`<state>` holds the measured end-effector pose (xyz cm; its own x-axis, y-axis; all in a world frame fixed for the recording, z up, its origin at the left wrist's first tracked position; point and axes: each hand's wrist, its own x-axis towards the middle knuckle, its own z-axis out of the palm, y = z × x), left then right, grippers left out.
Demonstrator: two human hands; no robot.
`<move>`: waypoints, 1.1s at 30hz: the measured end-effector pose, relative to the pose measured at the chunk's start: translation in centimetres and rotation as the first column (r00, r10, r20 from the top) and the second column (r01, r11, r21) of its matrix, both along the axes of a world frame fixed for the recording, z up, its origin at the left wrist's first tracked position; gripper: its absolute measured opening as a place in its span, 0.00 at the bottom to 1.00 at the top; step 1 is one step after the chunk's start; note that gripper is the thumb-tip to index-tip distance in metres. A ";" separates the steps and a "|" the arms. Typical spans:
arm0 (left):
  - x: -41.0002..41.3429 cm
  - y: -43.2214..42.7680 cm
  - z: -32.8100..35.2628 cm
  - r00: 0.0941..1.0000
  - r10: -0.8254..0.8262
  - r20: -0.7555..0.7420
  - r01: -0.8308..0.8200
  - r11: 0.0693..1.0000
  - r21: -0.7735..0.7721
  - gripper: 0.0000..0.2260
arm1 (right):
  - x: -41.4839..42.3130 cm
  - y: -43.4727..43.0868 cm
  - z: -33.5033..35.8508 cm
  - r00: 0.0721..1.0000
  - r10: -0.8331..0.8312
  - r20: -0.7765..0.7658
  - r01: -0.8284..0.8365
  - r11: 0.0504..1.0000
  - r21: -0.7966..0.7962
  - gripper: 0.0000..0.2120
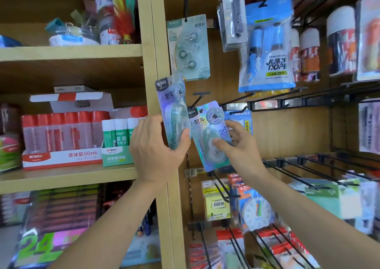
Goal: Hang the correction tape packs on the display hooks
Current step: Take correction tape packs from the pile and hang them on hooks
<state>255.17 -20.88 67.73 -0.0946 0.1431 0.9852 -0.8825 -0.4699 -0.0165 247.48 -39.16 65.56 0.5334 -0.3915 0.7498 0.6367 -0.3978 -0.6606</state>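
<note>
Centre of frame: left grip [156, 151] grasps 1 correction tape pack [171, 108]. Right grip [240, 145] pinches a 2nd pack [209, 133], its hole just beside the bare hook [198, 99] and, through blur, seemingly unthreaded. Judgement: neither pack hung; 2 remain.

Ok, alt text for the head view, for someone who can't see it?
A person's left hand grips one holographic blue plastic correction tape pack and the right hand pinches a second pack, tilted, its top close to a bare black wire hook on the wooden display wall. A blue jump rope bag hangs above.
</note>
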 end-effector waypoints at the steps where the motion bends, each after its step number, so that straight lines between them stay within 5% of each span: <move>1: 0.0 0.0 0.0 1.000 0.002 -0.001 -0.002 1.000 -0.003 0.17 | 0.2 -0.3 -0.1 1.000 -0.027 0.005 0.027 1.000 -0.011 0.21; 8: 0.1 0.0 -0.1 1.000 -0.001 -0.030 0.001 1.000 0.003 0.17 | 2.0 -1.4 0.5 0.960 -0.274 -0.065 0.260 0.950 -0.172 0.23; 18: -0.1 -0.1 -0.4 0.995 -0.084 -0.062 0.079 0.994 -0.077 0.18 | 6.3 -2.5 3.0 0.751 -0.649 -0.121 0.570 0.730 -0.378 0.18; 25: 0.3 -0.2 -0.4 0.998 -0.055 -0.019 0.054 0.997 -0.057 0.17 | 7.4 -2.2 3.7 0.643 -0.756 -0.120 0.578 0.582 -0.572 0.15; 29: 0.3 -0.2 -0.3 0.999 -0.044 -0.004 0.044 0.998 -0.038 0.17 | 7.5 -2.5 3.8 0.671 -0.729 -0.138 0.559 0.618 -0.552 0.18; 33: 0.1 0.0 -0.3 1.000 -0.027 -0.001 0.027 0.999 -0.023 0.18 | 5.2 -2.4 2.9 0.786 -0.613 -0.075 0.560 0.759 -0.333 0.18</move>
<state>255.31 -20.89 67.43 -0.0890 0.1683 0.9817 -0.8949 -0.4462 -0.0046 252.70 -41.56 68.44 0.3955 -0.4597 0.7952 0.1054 -0.8373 -0.5364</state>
